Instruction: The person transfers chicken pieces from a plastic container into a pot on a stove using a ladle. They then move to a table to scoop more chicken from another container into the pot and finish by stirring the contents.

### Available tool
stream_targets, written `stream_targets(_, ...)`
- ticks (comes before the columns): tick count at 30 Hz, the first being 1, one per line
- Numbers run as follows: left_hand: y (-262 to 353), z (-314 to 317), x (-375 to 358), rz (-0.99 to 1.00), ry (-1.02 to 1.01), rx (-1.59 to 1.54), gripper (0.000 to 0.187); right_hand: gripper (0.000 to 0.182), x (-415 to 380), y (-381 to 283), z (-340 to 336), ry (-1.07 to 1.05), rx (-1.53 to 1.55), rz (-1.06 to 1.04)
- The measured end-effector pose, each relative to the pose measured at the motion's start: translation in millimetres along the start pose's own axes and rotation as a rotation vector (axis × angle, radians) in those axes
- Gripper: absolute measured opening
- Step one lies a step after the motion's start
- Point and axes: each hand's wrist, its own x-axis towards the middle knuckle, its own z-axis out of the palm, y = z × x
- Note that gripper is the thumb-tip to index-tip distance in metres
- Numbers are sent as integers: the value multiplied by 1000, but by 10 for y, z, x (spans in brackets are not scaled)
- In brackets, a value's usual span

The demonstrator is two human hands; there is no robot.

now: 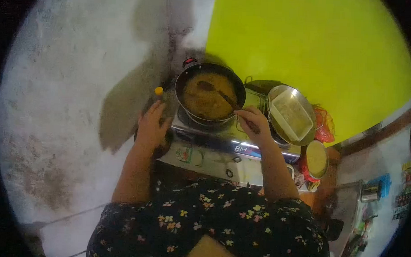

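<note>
My right hand (255, 123) is closed around the handle of a dark spatula (225, 97). The spatula's rounded head rests in the brown food or liquid inside a black wok (179, 84), which sits on the left burner of a gas stove (205, 136). To the left of the wok, my left hand (152, 125) has its fingers stretched out and the thumb apart. Just beyond those fingertips stands a bottle with a yellow cap (159, 90), its lower part hidden by the hand.
On the stove's right side, a metal pan (275, 92) holds a white rectangular tray (293, 114). A red pot (304, 166) with pale contents and a red plastic bag (324, 126) are at the right. A green packet (184, 154) lies in front of the stove. Walls stand close behind and left.
</note>
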Motion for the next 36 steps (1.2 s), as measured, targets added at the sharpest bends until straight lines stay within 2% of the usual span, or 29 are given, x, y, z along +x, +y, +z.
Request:
stream_targets(4, 58, -49, -91, -54, -5, 24, 50, 19, -25, 259, -3, 184, 114, 34)
stream_targets(6, 91, -103, -186, -65, 9, 39, 50, 16, -64, 341, 18, 351, 405, 284)
stream_targets(8, 72, -112, -284, -77, 43, 42, 50, 17, -46, 457, 7, 463, 647, 416)
stream_targets(9, 63, -107, -347, -86, 59, 43, 50, 20, -33, 500, 0, 535, 769, 474)
stream_targets(11, 79, -108, -470, -133, 83, 43, 51, 25, 12, 564, -41, 581, 858, 454)
stream_targets(15, 265, -231, -829, -297, 111, 63, 51, 29, 142, 564, -54, 439, 1061, 465)
stream_targets(17, 287, -237, -1062, -377, 143, 125, 50, 31, 248, 410, 5, 346, 1061, 480)
stream_targets(21, 153, -95, -1576, -511, 272, 127, 51, 32, 371, 238, 441, 169, 1084, 478)
stream_targets(29, 495, -195, -2898, -834, 367, 258, 52, 29, 239, -286, 1395, -297, 1236, 557)
stream_targets(30, 550, -258, -3075, -885, 359, 253, 53, 30, 168, -373, 1529, -337, 1253, 512)
stream_targets(33, 717, -296, -3512, -986, 421, 276, 50, 32, 22, -602, 1809, -491, 1332, 589)
stream_targets(36, 795, -484, -4067, -1055, 521, 269, 49, 32, -227, -1167, 2068, -544, 1368, 552)
